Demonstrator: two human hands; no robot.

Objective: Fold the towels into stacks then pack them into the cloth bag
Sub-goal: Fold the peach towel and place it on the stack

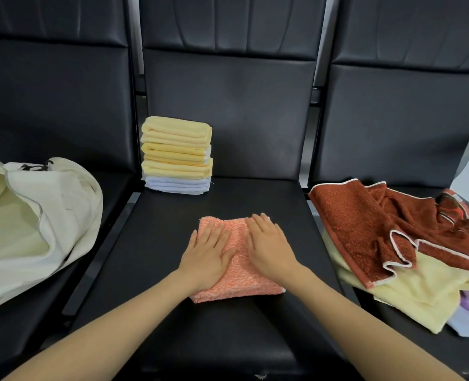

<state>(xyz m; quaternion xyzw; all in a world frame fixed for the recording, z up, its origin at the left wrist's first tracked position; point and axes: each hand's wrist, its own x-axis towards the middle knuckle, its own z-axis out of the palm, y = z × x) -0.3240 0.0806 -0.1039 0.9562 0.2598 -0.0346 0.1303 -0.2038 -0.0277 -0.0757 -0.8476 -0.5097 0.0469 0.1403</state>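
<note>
A folded salmon-pink towel [240, 281] lies on the middle black seat [173, 243]. My left hand [207, 255] and my right hand [269, 244] press flat on top of it, fingers straight, side by side. At the back left of the same seat stands a stack of folded towels [177, 155], yellow ones above white ones. A cream cloth bag [35, 224] lies open on the left seat. On the right seat sits a loose pile of unfolded towels [393, 243]: rust-red on top, pale yellow, purple and white beneath.
Three black padded seats stand in a row with upright backrests [228, 105] behind them. Narrow gaps with metal frame parts [101, 254] separate the seats. The front part of the middle seat is bare.
</note>
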